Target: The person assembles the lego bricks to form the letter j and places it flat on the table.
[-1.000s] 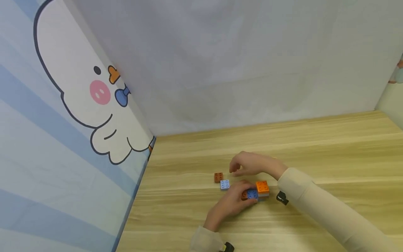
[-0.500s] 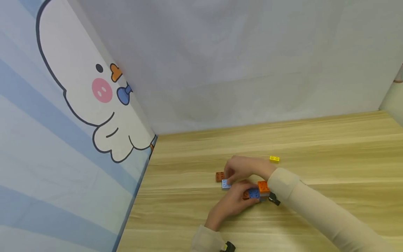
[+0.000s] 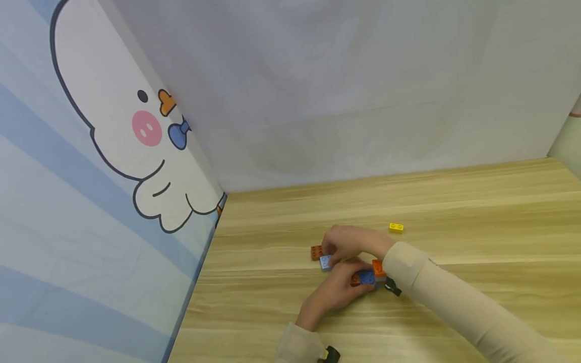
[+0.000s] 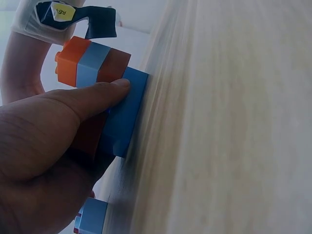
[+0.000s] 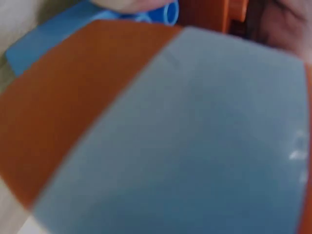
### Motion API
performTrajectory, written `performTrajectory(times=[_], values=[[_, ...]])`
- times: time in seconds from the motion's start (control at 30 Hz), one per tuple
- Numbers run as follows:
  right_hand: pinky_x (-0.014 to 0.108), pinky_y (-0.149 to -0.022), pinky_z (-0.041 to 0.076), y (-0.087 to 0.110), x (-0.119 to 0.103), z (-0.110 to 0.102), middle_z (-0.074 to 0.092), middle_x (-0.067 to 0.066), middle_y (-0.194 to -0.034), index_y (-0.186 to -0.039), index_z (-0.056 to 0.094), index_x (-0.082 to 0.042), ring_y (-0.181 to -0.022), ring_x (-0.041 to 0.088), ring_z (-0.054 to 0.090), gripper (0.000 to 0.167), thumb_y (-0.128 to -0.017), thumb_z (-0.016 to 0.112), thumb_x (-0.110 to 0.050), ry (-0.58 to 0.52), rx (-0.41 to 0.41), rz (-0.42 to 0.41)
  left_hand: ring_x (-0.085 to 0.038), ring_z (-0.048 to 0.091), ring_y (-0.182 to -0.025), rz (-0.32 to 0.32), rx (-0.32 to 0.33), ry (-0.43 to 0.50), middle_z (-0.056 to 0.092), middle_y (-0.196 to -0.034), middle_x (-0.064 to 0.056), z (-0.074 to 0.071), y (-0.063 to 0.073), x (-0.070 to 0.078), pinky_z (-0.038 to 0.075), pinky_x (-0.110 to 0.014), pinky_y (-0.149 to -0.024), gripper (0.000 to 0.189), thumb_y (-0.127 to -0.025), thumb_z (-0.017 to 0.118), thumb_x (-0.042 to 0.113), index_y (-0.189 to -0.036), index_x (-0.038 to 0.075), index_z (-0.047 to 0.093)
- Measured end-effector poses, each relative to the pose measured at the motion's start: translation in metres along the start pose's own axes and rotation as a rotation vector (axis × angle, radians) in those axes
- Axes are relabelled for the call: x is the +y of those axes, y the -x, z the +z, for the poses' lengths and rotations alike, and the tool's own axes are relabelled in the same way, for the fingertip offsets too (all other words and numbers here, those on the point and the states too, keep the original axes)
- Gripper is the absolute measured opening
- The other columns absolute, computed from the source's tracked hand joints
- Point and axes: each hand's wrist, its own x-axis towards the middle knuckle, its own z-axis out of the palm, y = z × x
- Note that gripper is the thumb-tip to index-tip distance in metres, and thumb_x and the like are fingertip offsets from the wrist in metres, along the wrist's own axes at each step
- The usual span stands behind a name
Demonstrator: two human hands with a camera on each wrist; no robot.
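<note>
hands at work on toy blocks, one on the build, one on a loose piece

left hand (image 3: 335,288) and right hand (image 3: 347,243) close together, lower middle of the head frame, over a wood-grain counter (image 3: 254,242). left: thumb and fingers bent round the blue block (image 3: 367,278), thumb flat along its side in the left wrist view, little gap. a reddish-brown block (image 3: 355,279) sits on the blue block, partly under that hand. at the build's right end, a stack on the blue block: brown layer (image 4: 113,65) lowest, pale blue layer (image 4: 93,64) next, orange block (image 3: 378,267) on top. in the right wrist view the stack fills most of the frame, blurred.

right: fingers bent down, thumb and finger pinching the light blue block (image 3: 325,262), up and left of the build; some fingertips hidden. loose brown block (image 3: 316,252) just beside it, upper left. yellow block (image 3: 396,228) apart from the rest, above the right wrist. beige sleeves (image 3: 410,259) on both arms, black wrist device (image 3: 393,287) by the orange block. grey curtain (image 3: 340,91) across the top, cartoon print (image 3: 113,91) at upper left.
</note>
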Motion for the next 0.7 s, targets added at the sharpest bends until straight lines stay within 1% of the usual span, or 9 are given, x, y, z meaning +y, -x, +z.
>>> performTrajectory(times=[0.17, 0.27, 0.37, 0.43, 0.53, 0.6, 0.7], values=[[0.032, -0.083, 0.059, 0.005, 0.006, 0.001, 0.077, 0.003, -0.102, -0.103, 0.077, -0.01, -0.091, 0.013, 0.07, 0.014, -0.092, 0.076, -0.019, 0.0, 0.03, -0.002, -0.012, 0.063, -0.117, 0.003, -0.002, -0.006, 0.069, -0.128, -0.004, 0.001, -0.001, 0.001, 0.049, -0.021, -0.103, 0.033, -0.098, 0.07, 0.022, -0.128, 0.009, 0.066], [0.032, -0.081, 0.058, 0.011, 0.012, 0.002, 0.077, 0.003, -0.1, -0.103, 0.076, -0.009, -0.089, 0.012, 0.069, 0.013, -0.094, 0.074, -0.018, 0.003, 0.056, -0.001, -0.011, 0.062, -0.116, 0.002, -0.003, -0.021, 0.069, -0.129, -0.003, 0.003, -0.001, 0.001, 0.049, -0.021, -0.103, 0.032, -0.098, 0.07, 0.023, -0.127, 0.01, 0.067], [0.035, -0.081, 0.058, 0.02, 0.018, 0.001, 0.076, 0.003, -0.1, -0.104, 0.076, -0.008, -0.088, 0.013, 0.067, 0.013, -0.096, 0.07, -0.017, 0.015, 0.089, -0.005, -0.01, 0.062, -0.114, -0.002, -0.002, -0.041, 0.068, -0.129, -0.004, 0.004, -0.001, 0.001, 0.049, -0.02, -0.101, 0.033, -0.098, 0.069, 0.025, -0.127, 0.01, 0.067], [0.038, -0.085, 0.058, 0.026, 0.023, 0.001, 0.076, 0.004, -0.103, -0.107, 0.075, -0.007, -0.093, 0.015, 0.068, 0.015, -0.098, 0.067, -0.017, 0.007, 0.111, 0.006, -0.009, 0.061, -0.111, -0.009, -0.002, -0.045, 0.068, -0.128, -0.004, 0.005, -0.001, 0.0, 0.049, -0.019, -0.098, 0.034, -0.098, 0.069, 0.026, -0.128, 0.01, 0.066], [0.042, -0.091, 0.058, 0.037, 0.03, 0.0, 0.075, 0.008, -0.109, -0.112, 0.073, -0.005, -0.101, 0.021, 0.07, 0.019, -0.1, 0.064, -0.016, -0.003, 0.151, 0.002, -0.008, 0.061, -0.108, -0.013, -0.002, -0.033, 0.068, -0.127, -0.005, 0.006, -0.001, -0.002, 0.048, -0.017, -0.095, 0.034, -0.098, 0.069, 0.026, -0.128, 0.01, 0.066], [0.044, -0.093, 0.057, 0.043, 0.035, 0.001, 0.075, 0.009, -0.112, -0.114, 0.072, -0.005, -0.105, 0.024, 0.07, 0.02, -0.1, 0.063, -0.016, -0.012, 0.175, 0.002, -0.008, 0.061, -0.11, -0.013, -0.001, -0.027, 0.068, -0.128, -0.004, 0.006, -0.001, -0.003, 0.049, -0.019, -0.097, 0.034, -0.098, 0.069, 0.026, -0.129, 0.011, 0.066], [0.045, -0.093, 0.057, 0.052, 0.042, 0.002, 0.075, 0.01, -0.112, -0.116, 0.072, -0.005, -0.105, 0.025, 0.07, 0.021, -0.101, 0.063, -0.016, -0.015, 0.213, -0.005, -0.011, 0.062, -0.117, -0.017, -0.004, 0.0, 0.067, -0.132, -0.004, 0.006, -0.001, -0.003, 0.049, -0.022, -0.102, 0.034, -0.099, 0.069, 0.025, -0.129, 0.012, 0.065]])
